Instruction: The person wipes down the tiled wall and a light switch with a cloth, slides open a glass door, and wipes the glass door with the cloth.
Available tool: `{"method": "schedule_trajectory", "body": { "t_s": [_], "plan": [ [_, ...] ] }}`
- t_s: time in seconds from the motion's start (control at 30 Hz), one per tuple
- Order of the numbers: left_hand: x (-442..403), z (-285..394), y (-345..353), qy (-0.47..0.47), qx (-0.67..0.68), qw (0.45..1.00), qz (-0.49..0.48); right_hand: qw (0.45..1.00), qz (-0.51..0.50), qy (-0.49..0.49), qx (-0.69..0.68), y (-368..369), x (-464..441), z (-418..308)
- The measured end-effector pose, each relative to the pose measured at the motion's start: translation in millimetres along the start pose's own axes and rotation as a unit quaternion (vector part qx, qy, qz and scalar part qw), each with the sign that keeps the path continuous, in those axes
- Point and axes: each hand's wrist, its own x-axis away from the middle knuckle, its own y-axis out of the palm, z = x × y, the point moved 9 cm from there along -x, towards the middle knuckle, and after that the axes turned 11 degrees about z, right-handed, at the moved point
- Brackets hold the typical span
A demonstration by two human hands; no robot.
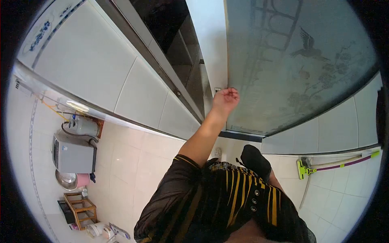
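Observation:
My left hand (227, 99) reaches forward with its fingers curled in. It is at the white frame (215, 52) of a frosted glass door (279, 81) etched with a bird and blossoms. A small metal latch plate (218, 90) shows just above the hand's upper left side. Whether the fingers hook onto the door's edge or the latch is hidden. To the left of the frame, a gap opens onto a dark space (182, 44). My right hand is not visible. Below the door, a black rounded shape (255, 162), possibly footwear, sticks out beyond my striped black and yellow clothing.
White tiled wall (93, 52) borders the doorway on the left. At far left stand a grey washing machine (75, 154), a gas cylinder (83, 126), a metal basin (66, 180) and a wooden stool frame (81, 210). A green mop head (303, 168) leans at the right.

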Motion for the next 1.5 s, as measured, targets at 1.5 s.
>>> {"method": "schedule_trajectory", "body": {
  "t_s": [1.5],
  "plan": [
    [260,77,162,0.577,-0.526,0.588,-0.212,0.989,-0.098,0.069,0.084,96,-72,-23]
  ]
}}
